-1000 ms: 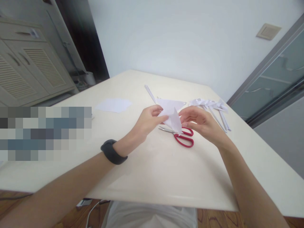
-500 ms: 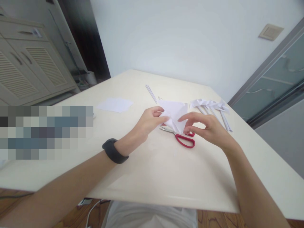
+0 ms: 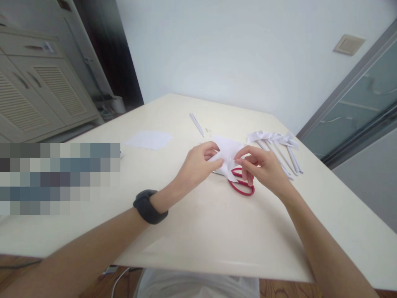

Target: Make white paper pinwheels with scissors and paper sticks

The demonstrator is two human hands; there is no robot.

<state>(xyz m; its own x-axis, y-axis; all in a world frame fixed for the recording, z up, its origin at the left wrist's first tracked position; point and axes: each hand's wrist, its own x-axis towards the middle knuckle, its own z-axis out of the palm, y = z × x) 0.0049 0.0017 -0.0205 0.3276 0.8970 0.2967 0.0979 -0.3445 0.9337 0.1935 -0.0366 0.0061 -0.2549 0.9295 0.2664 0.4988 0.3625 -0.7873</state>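
Head camera showed both hands closed in on a folded white paper (image 3: 228, 150) above the pale table (image 3: 198, 231). Half a second before, the right hand (image 3: 263, 167) had been spread, fingers fanned over the sheet; now its thumb and forefinger were pinched on the paper's near edge, while the left hand (image 3: 198, 165), a dark band (image 3: 149, 206) on its wrist, gripped the opposite side between thumb and fingers. The paper had come lower and looked more gathered in the middle than a second earlier, when a flap stood up between the hands. That suggested a fold being pressed or tightened rather than the sheet being turned about. Red-handled scissors (image 3: 241, 185) lay on the table directly under the paper, partly hidden by the right hand. Rolled paper sticks with folded tops (image 3: 279, 145) lay just right of the hands, a flat sheet (image 3: 149, 140) well to the left, and thin strips (image 3: 196, 123) farther back. No brand, label or writing could be read anywhere; a blurred block covered the left side.
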